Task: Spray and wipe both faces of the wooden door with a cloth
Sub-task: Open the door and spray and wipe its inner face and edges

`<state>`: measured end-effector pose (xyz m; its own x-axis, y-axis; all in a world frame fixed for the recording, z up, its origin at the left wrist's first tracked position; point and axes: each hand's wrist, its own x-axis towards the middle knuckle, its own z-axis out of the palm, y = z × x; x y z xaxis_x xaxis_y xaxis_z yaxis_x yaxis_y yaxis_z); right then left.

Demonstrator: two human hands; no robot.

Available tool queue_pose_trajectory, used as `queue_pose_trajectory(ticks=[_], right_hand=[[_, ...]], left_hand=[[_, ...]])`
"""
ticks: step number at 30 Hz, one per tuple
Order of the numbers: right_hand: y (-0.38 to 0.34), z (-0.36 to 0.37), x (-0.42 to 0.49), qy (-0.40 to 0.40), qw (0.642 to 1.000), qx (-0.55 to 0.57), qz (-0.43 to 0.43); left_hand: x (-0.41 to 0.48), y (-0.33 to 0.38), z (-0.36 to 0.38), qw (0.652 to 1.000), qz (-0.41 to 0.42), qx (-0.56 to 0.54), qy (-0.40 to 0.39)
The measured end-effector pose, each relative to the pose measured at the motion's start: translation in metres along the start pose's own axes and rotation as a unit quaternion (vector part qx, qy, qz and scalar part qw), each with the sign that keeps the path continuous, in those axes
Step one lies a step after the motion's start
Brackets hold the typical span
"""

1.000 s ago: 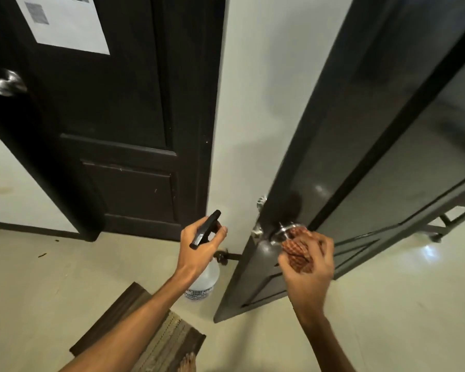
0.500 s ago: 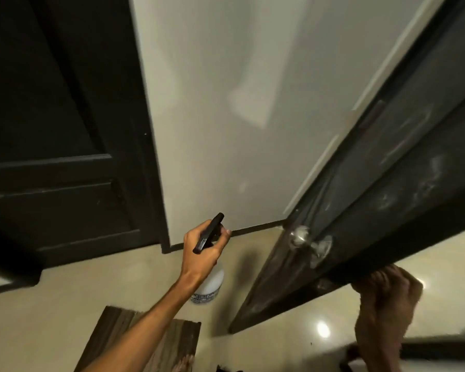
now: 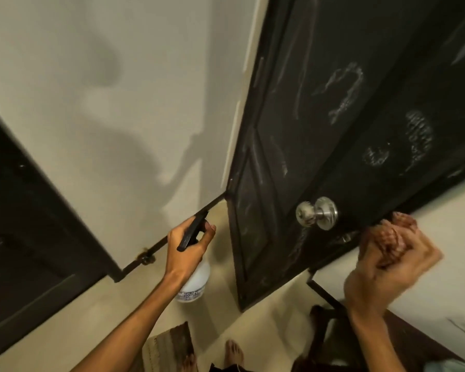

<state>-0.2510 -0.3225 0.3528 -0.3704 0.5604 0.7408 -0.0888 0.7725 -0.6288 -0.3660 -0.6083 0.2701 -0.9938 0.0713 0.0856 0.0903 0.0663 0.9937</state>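
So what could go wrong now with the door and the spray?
The right hand grips the reddish cloth at the edge of the dark wooden door, so a swing might pinch it. Drips from the clear plastic spray bottle in the left hand could make the pale floor slippery for bare feet.

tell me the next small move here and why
Probably lift the right hand, gripping the cloth at the edge of the door, onto the face above the knob and wipe: whitish smears streak that face, while the left hand holds the spray bottle down low.
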Motion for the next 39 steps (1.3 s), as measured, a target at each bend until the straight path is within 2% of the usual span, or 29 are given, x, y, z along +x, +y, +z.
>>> queue_pose_trajectory(ticks=[2, 4, 8, 12, 16, 20, 31, 39], right_hand=[[-0.014, -0.002, -0.001, 0.020, 0.999, -0.040, -0.011], [-0.012, 0.007, -0.005, -0.012, 0.998, -0.049, 0.033], [0.007, -0.008, 0.005, 0.015, 0.994, -0.069, 0.082], [0.030, -0.011, 0.016, -0.011, 0.992, -0.112, 0.061], [0.059, -0.017, 0.025, -0.066, 0.968, -0.241, 0.014], [0.083, -0.021, 0.042, -0.060, 0.949, -0.310, 0.001], [0.130, -0.032, 0.086, -0.034, 0.950, -0.308, 0.052], [0.150, -0.023, 0.118, 0.000, 0.938, -0.333, 0.099]], left_hand=[[0.000, -0.001, 0.012, 1.000, 0.011, -0.005, -0.025], [-0.002, -0.002, 0.018, 0.999, 0.013, 0.001, -0.034], [-0.003, 0.012, 0.054, 0.995, 0.041, -0.016, -0.086], [0.010, 0.022, 0.082, 0.993, 0.042, -0.030, -0.103], [0.023, 0.022, 0.109, 0.991, 0.038, -0.030, -0.127], [0.049, 0.020, 0.139, 0.988, 0.037, -0.025, -0.147], [0.085, 0.003, 0.187, 0.989, 0.009, -0.013, -0.149], [0.133, -0.010, 0.207, 0.980, -0.004, -0.014, -0.198]])
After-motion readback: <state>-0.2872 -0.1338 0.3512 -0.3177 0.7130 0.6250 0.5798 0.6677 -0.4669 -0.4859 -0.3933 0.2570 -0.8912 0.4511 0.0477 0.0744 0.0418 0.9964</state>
